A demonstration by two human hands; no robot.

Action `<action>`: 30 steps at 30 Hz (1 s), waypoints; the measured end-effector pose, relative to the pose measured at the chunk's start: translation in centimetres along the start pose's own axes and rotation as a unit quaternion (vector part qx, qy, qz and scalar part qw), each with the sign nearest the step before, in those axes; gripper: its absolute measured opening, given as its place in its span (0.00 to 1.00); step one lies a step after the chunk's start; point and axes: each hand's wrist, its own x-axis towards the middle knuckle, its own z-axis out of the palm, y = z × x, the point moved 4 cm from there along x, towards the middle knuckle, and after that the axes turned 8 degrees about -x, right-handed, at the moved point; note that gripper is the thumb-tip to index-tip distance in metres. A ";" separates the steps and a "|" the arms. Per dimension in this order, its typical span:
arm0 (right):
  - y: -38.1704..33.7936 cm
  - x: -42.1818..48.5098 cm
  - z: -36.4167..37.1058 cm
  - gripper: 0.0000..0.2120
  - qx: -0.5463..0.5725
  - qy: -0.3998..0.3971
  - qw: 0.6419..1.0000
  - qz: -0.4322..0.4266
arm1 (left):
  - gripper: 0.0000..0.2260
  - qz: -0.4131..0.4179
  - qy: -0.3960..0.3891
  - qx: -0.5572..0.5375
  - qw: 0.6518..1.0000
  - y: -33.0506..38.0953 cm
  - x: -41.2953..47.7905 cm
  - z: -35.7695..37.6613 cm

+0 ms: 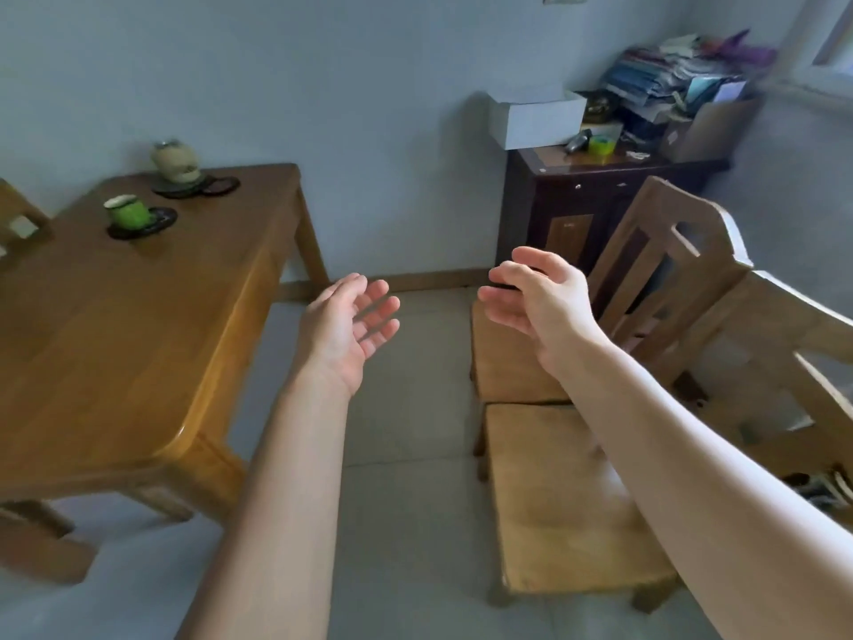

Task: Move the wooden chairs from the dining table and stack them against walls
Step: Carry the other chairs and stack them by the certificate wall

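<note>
Watching the head cam feed here, so take the dining table [138, 316] as my anchor; it fills the left side of the view, one corner pointing toward the camera.

Both hands are up in the air over the floor strip to the right of the table. The left hand [351, 321] is the one closer to the table, palm turned inward, fingers loose and spread, holding nothing. The right hand [540, 302] is further right of the table, palm facing the left one, fingers relaxed and apart, also holding nothing; it overlaps the far chair [507, 362] in the picture, and I can't tell if it touches it.

Two wooden chairs stand right of the table across that floor strip, side by side, all on the floor, not stacked. The near chair [567, 501] has its seat facing the table and its back on the side away from it; the far chair sits just beyond it, seats about touching. A third chair [18, 219] peeks in at the table's far left edge.

On the table's far end: a green cup [128, 210] on a dark coaster and a pale teapot [175, 161] behind it. Beyond the far chair, well right of the table, is a dark cabinet [577, 210]; it carries a white box [535, 117] and a heap of papers [683, 71].
</note>
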 end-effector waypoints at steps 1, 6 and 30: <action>-0.2 -0.7 0.5 0.20 0.001 -0.010 1.000 -0.002 | 0.03 0.009 0.004 -0.005 1.000 0.6 -0.9 -0.5; -0.9 -4.9 0.9 0.17 0.009 -0.056 0.998 -0.012 | 0.04 0.056 0.030 -0.018 0.998 2.9 -6.5 -2.7; -5.0 -23.6 0.9 0.12 0.059 -0.205 0.970 -0.113 | 0.10 0.202 0.100 -0.109 0.968 7.9 -30.9 -10.9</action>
